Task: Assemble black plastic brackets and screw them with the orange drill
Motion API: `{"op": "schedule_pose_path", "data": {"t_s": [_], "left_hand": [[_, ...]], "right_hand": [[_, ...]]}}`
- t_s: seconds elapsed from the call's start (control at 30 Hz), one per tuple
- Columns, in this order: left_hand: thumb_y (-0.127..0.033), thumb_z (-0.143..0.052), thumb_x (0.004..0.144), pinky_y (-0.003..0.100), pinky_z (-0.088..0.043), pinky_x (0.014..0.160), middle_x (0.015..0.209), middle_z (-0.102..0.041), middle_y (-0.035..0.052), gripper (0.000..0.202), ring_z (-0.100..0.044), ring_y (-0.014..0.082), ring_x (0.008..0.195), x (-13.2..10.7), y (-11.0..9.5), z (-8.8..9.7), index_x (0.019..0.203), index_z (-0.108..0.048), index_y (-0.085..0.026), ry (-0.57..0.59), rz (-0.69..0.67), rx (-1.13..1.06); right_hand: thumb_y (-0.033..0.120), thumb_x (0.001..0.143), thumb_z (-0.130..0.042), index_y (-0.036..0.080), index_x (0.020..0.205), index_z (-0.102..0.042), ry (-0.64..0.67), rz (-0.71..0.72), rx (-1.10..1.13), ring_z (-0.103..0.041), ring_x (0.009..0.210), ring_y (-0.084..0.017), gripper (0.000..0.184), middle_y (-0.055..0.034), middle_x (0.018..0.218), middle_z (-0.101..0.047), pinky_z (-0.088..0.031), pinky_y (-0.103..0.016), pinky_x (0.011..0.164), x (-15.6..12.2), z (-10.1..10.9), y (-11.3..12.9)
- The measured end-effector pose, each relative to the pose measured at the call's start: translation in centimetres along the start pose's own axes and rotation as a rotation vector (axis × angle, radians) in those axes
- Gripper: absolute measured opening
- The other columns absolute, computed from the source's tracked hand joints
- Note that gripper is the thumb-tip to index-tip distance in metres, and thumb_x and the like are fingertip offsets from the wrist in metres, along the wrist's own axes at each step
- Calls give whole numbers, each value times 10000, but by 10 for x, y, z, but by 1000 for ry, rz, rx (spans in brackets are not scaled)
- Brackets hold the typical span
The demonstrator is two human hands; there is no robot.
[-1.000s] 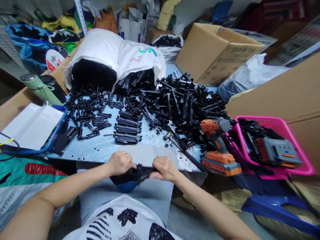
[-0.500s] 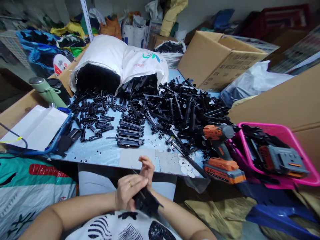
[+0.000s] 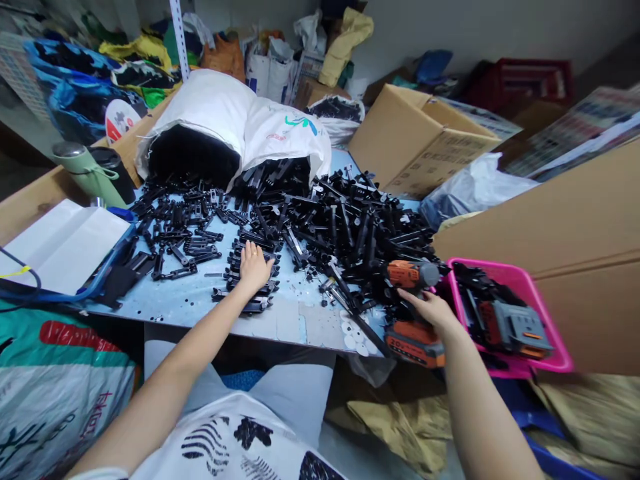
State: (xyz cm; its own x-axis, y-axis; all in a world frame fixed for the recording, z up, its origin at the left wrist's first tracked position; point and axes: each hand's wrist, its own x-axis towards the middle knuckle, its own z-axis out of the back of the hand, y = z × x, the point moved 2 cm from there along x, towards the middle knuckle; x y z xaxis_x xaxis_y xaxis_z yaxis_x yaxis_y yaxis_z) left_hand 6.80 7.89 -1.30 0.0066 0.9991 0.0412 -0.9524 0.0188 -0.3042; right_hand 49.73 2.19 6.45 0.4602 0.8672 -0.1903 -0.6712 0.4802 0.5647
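Note:
My left hand (image 3: 253, 267) lies flat, fingers spread, on a neat stack of black plastic parts (image 3: 247, 280) on the blue table (image 3: 200, 300). At the table's right edge my right hand (image 3: 431, 310) wraps around the handle of an orange and grey cordless drill (image 3: 413, 277) that stands on its orange battery base (image 3: 415, 343). A big heap of black plastic parts (image 3: 350, 227) covers the table behind both hands.
A white sack (image 3: 225, 127) spills parts at the back. A pink basket (image 3: 510, 313) holding a drill battery sits right of the drill. Cardboard boxes (image 3: 425, 140) stand at the right and back. A green flask (image 3: 87, 173) and white paper (image 3: 60, 243) lie at left.
Both hands left my lap, where they held a black part together. The left hand went forward onto the stack; the right reached out to the drill. The black part is gone from view.

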Motion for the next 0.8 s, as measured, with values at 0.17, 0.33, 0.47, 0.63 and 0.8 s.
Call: {"op": "schedule_pose_path", "data": {"t_s": [0.17, 0.33, 0.47, 0.63, 0.8], "left_hand": [[-553, -208, 913, 499, -51, 1136, 1458, -355, 155, 671, -184, 291, 1395, 59, 1, -10, 1373, -401, -104, 135, -51, -43], [-687, -184, 849, 525, -37, 1128, 1434, -391, 161, 798, -236, 303, 1373, 33, 9, -11, 1363, -418, -122, 117, -82, -44], [-702, -188, 831, 497, -35, 1137, 1526, -186, 156, 852, -98, 291, 1420, 8, 8, -15, 1432, -295, -107, 206, -66, -64], [-687, -169, 836, 504, 34, 1131, 1543, -82, 155, 867, -16, 289, 1428, 5, 1, -20, 1457, -215, -84, 223, -65, -86], [-708, -179, 821, 502, 19, 1135, 1531, -120, 185, 920, -24, 294, 1427, 14, -2, -19, 1446, -218, -35, 261, -111, -102]], "right_hand": [[338, 614, -788, 165, 849, -584, 366, -194, 356, -548, 461, -132, 356, -53, 638, -632, -488, -263, 475, 33, -9, 4], [266, 622, -768, 161, 711, -549, 306, -209, 304, -474, 387, -93, 258, 5, 490, -546, -417, -220, 394, 30, -16, 6], [204, 606, -745, 154, 685, -570, 213, -138, 92, -440, 357, -98, 199, 9, 430, -515, -355, -225, 348, 16, -12, 35], [190, 556, -740, 137, 621, -616, 280, 92, -260, -422, 349, -96, 149, -2, 403, -506, -317, -224, 336, -2, 4, 117], [180, 597, -654, 138, 634, -609, 496, 318, -366, -434, 363, -95, 72, 18, 399, -490, -331, -205, 342, -30, -34, 222]]}}
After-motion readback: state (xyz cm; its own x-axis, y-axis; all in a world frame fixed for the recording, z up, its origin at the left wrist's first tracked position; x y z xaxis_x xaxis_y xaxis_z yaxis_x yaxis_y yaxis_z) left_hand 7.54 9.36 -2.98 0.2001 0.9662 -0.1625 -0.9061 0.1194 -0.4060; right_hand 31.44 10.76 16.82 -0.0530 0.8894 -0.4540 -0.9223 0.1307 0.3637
